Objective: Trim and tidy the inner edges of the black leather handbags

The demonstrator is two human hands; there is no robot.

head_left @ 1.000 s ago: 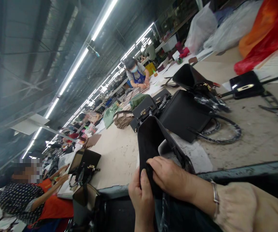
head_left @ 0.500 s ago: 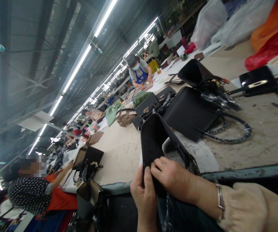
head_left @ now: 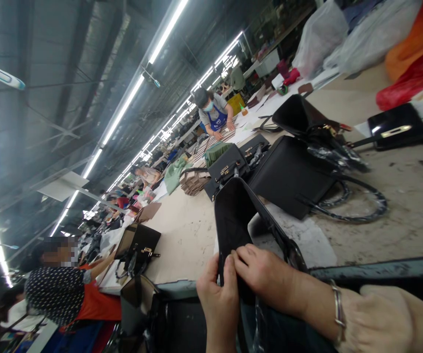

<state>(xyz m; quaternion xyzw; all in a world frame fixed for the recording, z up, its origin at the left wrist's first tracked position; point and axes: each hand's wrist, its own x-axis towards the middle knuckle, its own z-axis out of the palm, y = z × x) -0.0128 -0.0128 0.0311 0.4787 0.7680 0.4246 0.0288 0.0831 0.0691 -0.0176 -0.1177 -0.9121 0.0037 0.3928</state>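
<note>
I have both hands at the near edge of the table (head_left: 182, 235), holding a black leather bag panel (head_left: 233, 220). My left hand (head_left: 218, 299) has its grip closed on the panel's lower end, thumb pressed against the near face. My right hand (head_left: 266, 277) is also closed on that end, fingers curled over the edge just beside my left thumb, so the two hands touch. The panel stands nearly upright, its long axis running from my hands up and away over the table, the free top end leaning slightly away from me toward the other bags. Its inner face opens to the right.

The panel's bottom end is hidden behind my hands, and below them I cannot make out how it ends; some clear plastic shows there, blurred. My right forearm, with a metal bracelet (head_left: 338, 314) and a beige sleeve (head_left: 395, 321), is cut off at the frame's lower edge. Beyond the panel lies a finished black handbag (head_left: 288, 176) on its side, its handle (head_left: 351, 206) looping toward the right. A smaller black bag (head_left: 228, 169) sits behind it.
</note>
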